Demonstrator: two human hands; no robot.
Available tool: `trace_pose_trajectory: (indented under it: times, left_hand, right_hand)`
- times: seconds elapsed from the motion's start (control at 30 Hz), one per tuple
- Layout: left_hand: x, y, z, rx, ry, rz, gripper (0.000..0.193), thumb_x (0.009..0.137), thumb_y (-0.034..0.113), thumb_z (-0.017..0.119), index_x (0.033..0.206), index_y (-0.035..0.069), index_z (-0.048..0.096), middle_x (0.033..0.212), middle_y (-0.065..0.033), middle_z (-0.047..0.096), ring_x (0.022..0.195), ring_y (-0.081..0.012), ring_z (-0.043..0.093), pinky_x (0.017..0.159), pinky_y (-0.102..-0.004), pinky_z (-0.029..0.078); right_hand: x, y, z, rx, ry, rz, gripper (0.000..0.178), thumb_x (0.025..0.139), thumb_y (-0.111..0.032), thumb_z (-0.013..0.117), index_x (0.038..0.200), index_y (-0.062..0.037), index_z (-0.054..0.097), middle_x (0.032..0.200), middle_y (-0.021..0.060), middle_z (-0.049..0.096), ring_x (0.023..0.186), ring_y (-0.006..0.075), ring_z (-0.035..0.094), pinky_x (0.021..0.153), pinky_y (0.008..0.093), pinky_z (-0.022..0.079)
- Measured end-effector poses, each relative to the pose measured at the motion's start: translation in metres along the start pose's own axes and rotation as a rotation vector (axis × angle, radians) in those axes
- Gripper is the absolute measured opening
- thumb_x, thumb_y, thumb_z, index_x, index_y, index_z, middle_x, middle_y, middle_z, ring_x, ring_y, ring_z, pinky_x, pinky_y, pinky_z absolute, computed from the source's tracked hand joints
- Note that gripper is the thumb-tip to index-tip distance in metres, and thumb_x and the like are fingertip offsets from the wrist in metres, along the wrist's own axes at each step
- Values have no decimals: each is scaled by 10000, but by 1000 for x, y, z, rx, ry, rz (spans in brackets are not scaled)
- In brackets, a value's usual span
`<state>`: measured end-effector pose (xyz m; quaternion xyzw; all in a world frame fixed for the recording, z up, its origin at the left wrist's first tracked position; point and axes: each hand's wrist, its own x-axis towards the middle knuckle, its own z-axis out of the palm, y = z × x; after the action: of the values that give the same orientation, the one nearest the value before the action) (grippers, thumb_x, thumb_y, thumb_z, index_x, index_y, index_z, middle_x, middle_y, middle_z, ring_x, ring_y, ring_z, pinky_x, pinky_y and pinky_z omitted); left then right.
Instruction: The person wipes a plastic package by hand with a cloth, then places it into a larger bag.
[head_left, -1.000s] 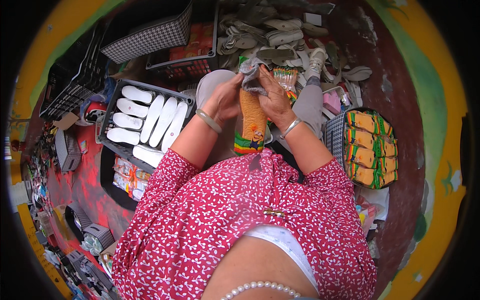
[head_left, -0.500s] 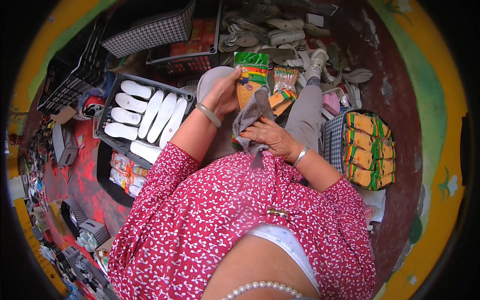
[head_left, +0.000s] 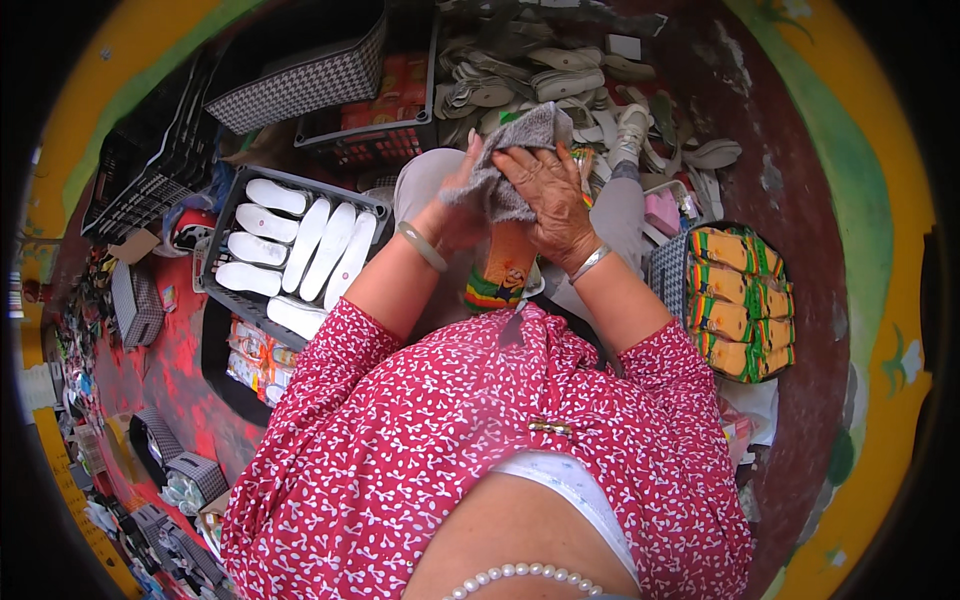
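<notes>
A packaged pair of insoles (head_left: 503, 262) in orange, green and red wrapping stands in front of me, its lower end at my lap. A grey cloth (head_left: 530, 132) covers its upper part. My right hand (head_left: 555, 200) grips this cloth, its fingers bent over it against the package. At the left edge of the package is my left hand (head_left: 458, 205), smeared by motion. Its fingers are partly hidden by the cloth, so their grip does not show.
On my left, a dark crate (head_left: 233, 300) holds white insoles (head_left: 318, 245). To the right is a checked basket (head_left: 670, 272) of packaged insoles. Loose grey-white insoles (head_left: 565, 82) are heaped ahead, near a checked bin (head_left: 300, 85) and a black crate (head_left: 365, 140).
My right hand has moved up and away from me with the cloth, from the package's middle to its top. The package's upper end is now covered, and my left hand is blurred.
</notes>
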<state>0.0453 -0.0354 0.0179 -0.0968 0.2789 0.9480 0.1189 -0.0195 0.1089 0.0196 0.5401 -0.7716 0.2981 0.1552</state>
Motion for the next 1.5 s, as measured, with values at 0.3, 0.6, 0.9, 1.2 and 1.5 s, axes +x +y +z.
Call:
trace_pose_trajectory:
  times: [0.3, 0.6, 0.9, 1.2, 1.5]
  left_hand:
    - [-2, -8, -9, 176, -365, 199, 837, 697, 509, 717, 1307, 59, 363, 1237, -56, 485, 1135, -177, 472, 976, -341, 378]
    - [-13, -4, -5, 338, -254, 93, 481, 810, -33, 545, 1266, -24, 392, 1147, -111, 548, 1061, -215, 537, 894, -334, 436]
    - [-9, 16, -11, 160, -135, 345, 473, 805, -8, 543, 1256, 10, 403, 1168, -124, 534, 1023, -224, 556, 898, -342, 440]
    - [41, -3, 3, 185, 179, 700, 618, 797, -23, 557, 1336, 2, 256, 1268, -173, 395, 1187, -248, 395, 998, -306, 318]
    - [15, 23, 37, 53, 40, 430, 417, 872, 119, 581, 1232, -28, 429, 1177, -118, 490, 1107, -196, 480, 971, -311, 364]
  right_hand:
    - [9, 0, -11, 168, 69, 40, 587, 668, -155, 641, 1241, -139, 515, 1221, 106, 524, 1132, 312, 477, 991, 422, 328]
    - [16, 32, -21, 790, -230, 483, 288, 822, -86, 462, 1062, -2, 597, 1051, 135, 621, 942, 222, 596, 825, 306, 456]
    - [-42, 77, -2, 1273, 261, 1027, 297, 853, -70, 527, 1140, 6, 542, 989, 46, 615, 883, 122, 581, 780, 238, 456]
    - [-19, -10, 0, 749, -131, 710, 822, 758, -332, 716, 1355, 43, 295, 1204, 118, 516, 1067, 164, 503, 923, 257, 383]
    - [-30, 4, -6, 1588, 190, 926, 362, 818, -142, 581, 1143, -2, 499, 1058, 74, 578, 953, 152, 557, 864, 290, 432]
